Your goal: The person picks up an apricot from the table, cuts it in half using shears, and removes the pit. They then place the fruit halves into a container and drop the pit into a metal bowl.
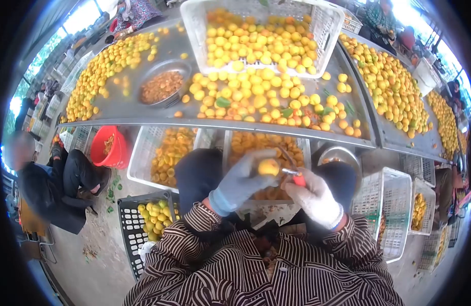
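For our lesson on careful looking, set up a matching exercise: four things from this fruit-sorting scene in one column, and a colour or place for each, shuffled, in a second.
Column one:
1. left hand
2. right hand
3. bucket
4. metal bowl

Column two:
A. red, on the floor under the table
B. grip on a yellow fruit
C. on the table, full of brown pits
D. grip on a red-handled tool

Pairs: 1-B, 2-D, 3-A, 4-C
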The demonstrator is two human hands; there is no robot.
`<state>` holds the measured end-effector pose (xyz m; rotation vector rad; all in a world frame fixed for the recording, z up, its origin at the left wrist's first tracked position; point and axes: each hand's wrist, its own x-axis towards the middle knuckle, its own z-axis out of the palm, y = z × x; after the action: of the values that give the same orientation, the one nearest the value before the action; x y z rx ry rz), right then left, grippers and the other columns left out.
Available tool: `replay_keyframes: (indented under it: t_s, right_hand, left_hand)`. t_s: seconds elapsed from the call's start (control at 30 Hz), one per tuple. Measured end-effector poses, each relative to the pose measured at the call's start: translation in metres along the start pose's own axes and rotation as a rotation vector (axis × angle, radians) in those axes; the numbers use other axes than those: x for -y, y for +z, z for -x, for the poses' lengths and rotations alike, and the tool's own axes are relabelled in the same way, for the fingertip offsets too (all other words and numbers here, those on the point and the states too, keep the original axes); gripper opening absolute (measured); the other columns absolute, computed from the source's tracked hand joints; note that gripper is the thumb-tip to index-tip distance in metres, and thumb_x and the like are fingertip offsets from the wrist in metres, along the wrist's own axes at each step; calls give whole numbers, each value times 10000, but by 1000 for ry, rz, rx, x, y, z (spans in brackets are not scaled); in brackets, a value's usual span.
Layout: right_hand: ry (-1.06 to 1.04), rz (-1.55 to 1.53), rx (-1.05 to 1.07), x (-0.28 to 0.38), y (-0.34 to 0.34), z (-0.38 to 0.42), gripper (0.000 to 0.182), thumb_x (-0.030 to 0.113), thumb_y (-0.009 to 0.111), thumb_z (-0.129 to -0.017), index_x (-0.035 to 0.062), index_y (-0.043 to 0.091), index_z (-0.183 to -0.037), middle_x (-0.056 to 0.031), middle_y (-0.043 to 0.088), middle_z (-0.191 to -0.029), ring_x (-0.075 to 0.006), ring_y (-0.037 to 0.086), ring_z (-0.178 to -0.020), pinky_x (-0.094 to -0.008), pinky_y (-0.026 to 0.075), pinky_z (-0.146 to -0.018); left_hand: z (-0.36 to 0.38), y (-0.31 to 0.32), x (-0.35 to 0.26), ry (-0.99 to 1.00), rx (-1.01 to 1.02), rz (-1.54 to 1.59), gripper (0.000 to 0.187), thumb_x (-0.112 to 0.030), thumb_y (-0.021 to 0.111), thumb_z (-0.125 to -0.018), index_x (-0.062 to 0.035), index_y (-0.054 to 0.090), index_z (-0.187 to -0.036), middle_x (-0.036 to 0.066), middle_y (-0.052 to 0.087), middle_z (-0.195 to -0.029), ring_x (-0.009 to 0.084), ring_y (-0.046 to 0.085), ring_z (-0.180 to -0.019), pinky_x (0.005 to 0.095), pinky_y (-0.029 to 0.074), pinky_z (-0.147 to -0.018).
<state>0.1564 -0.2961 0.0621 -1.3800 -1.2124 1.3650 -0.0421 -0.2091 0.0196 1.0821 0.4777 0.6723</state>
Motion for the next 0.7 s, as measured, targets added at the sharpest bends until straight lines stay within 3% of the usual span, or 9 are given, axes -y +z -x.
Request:
replay_keyframes:
  t_s: [0.1, 0.23, 0.3, 0.4, 0.47, 0.57, 0.63, 0.7]
  right_hand:
    - [-157, 289, -38, -1, 10, 1, 154, 180, 641, -893, 46, 597, -957, -92, 558, -667, -157, 556, -578, -320, 442, -554]
    - [-185, 403, -36, 7, 16, 1, 169, 197, 647, -889, 48, 588, -943, -125, 564, -655, -230, 592, -580, -352, 454, -553]
    - [-265, 504, -36, 7, 17, 0, 177, 204, 648, -882, 47, 575, -924, -172, 579, -673, -337, 613, -619, -393, 466, -565]
    - [-273, 542, -63, 7, 20, -2, 184, 207, 647, -878, 45, 569, -913, -201, 596, -701, -398, 616, -665, -422, 470, -572]
    - [-304, 602, -80, 6, 22, -2, 173, 198, 634, -883, 50, 558, -929, -209, 598, -701, -405, 620, -673, -440, 471, -565]
    - [-322, 630, -116, -1, 23, -6, 166, 180, 621, -886, 57, 539, -963, -204, 590, -681, -403, 618, -657, -452, 472, -550]
    - [-377, 745, -116, -17, 23, -3, 178, 165, 610, -891, 60, 513, -997, -199, 584, -663, -405, 615, -640, -463, 474, -536]
    - [-338, 755, -100, -38, 22, 4, 210, 172, 619, -888, 49, 498, -1009, -207, 590, -663, -407, 621, -639, -472, 481, -531]
  left_hand:
    - [8, 1, -3, 89, -1, -199, 510, -35, 629, -913, 11, 414, -1374, 101, 508, -1300, 175, 544, -1164, 320, 464, -1009]
    - [18, -2, -7, 168, 54, -392, 533, 6, 643, -889, -1, 438, -1380, 80, 471, -1356, 146, 524, -1174, 294, 454, -1006]
    - [23, 2, -13, 143, 50, -409, 535, 19, 636, -888, -5, 439, -1384, 76, 466, -1365, 141, 523, -1168, 288, 459, -993]
    - [24, 0, -15, 124, 60, -409, 536, 15, 635, -889, -12, 439, -1387, 70, 463, -1368, 133, 521, -1157, 271, 467, -961]
    - [25, 0, -14, 116, 68, -385, 536, -2, 641, -890, -15, 438, -1386, 67, 466, -1362, 128, 519, -1153, 262, 471, -943]
    - [23, 4, -14, 267, 29, -587, 505, -67, 645, -909, -9, 441, -1366, 58, 504, -1275, 116, 536, -1101, 250, 485, -879]
    - [29, 9, -5, 69, -9, -480, 484, -134, 642, -925, -15, 445, -1350, 52, 538, -1209, 107, 550, -1045, 256, 487, -839]
    - [36, 17, 11, 88, -42, -592, 443, -173, 632, -936, -29, 467, -1321, 89, 570, -1129, 132, 578, -998, 276, 489, -836]
